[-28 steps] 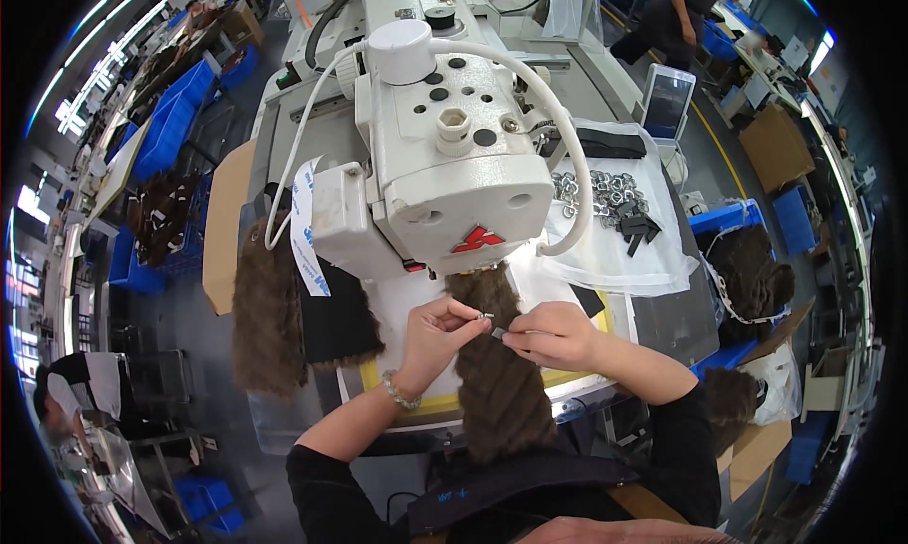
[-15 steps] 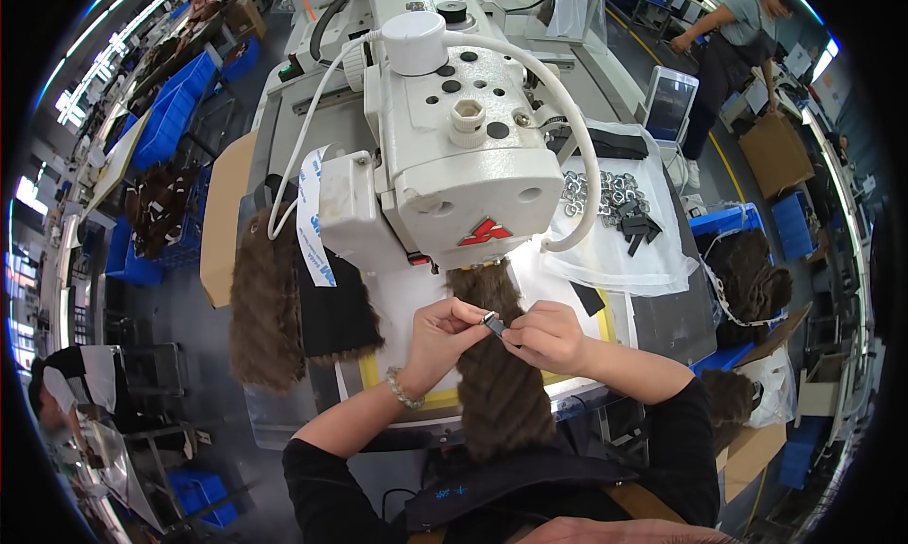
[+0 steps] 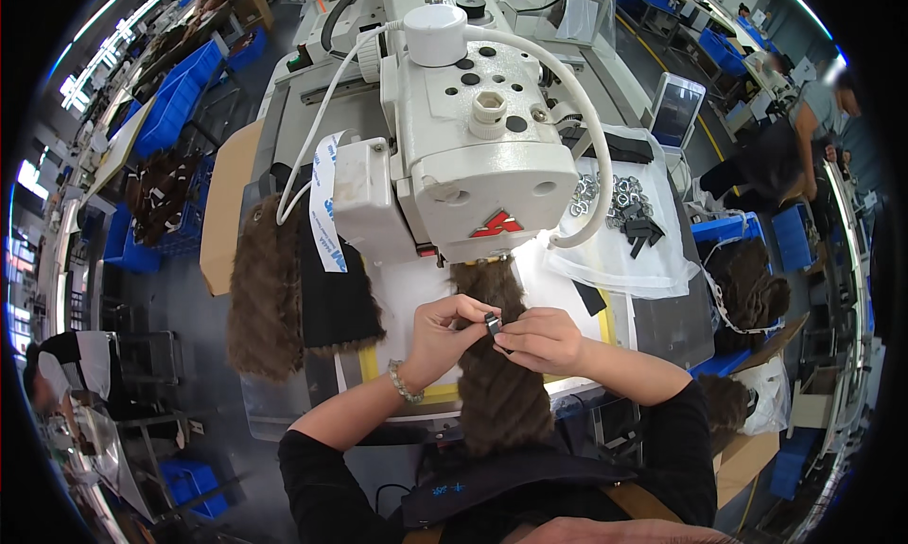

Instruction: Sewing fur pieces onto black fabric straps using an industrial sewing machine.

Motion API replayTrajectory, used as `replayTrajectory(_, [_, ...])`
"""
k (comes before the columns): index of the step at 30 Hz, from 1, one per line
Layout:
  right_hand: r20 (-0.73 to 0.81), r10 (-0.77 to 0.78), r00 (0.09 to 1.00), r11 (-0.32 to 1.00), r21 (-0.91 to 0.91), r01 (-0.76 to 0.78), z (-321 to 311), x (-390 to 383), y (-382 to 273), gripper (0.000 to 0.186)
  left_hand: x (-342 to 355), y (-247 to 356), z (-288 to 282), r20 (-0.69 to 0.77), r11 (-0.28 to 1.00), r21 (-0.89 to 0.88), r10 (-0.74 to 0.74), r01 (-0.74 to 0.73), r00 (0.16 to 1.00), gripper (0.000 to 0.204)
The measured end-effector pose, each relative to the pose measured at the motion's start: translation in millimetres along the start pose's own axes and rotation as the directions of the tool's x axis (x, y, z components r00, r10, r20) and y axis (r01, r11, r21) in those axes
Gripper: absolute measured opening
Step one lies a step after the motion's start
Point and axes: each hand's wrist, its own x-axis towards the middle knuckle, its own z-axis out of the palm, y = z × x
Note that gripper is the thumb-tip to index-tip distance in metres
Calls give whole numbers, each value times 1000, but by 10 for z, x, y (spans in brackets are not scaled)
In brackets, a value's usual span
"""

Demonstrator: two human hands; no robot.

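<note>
My left hand (image 3: 445,338) and my right hand (image 3: 549,342) meet above a brown fur strip (image 3: 506,407), fingers closed. Between them is a short black strap piece (image 3: 493,324), with a small shiny metal ring at its upper end; the ring is partly hidden by my fingertips. My left thumb and forefinger pinch the ring end, and my right fingers grip the strap's lower part. The fur strip runs from under the head of a white sewing machine (image 3: 492,189) down over the table edge towards my lap.
Metal rings (image 3: 629,199) and black strap pieces (image 3: 642,232) lie on a white plastic sheet (image 3: 653,274) at the right. More fur strips (image 3: 265,307), one showing black backing (image 3: 336,307), rest at the left. A small screen (image 3: 675,109) stands behind the sheet. Another person (image 3: 804,137) is at the far right.
My hands have drawn slightly closer together, and the black strap piece has turned more upright between my fingers. The person at the far right has moved further right and nearer.
</note>
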Motion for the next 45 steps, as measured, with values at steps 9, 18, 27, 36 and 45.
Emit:
replayTrajectory(9, [-44,-174,984,951,-265,156,-50,47,24,21,-22,5,10,55,991,133,-42,35,998,12])
replayTrajectory(18, [-14,-63,998,996,-60,63,22,-2,93,28,5,-33,-3,26,1000,-7,-12,12,1000,11])
replayTrajectory(27, [-108,161,981,987,-6,-162,86,87,211,22,146,87,-57,63,974,203,-112,97,992,12])
replayTrajectory(36, [13,313,950,902,-316,-293,63,46,588,17,246,162,-224,512,219,786,295,-579,807,19])
replayTrajectory(45, [48,407,912,899,-198,-391,88,12,602,15,277,137,-209,491,-66,868,266,-492,830,43])
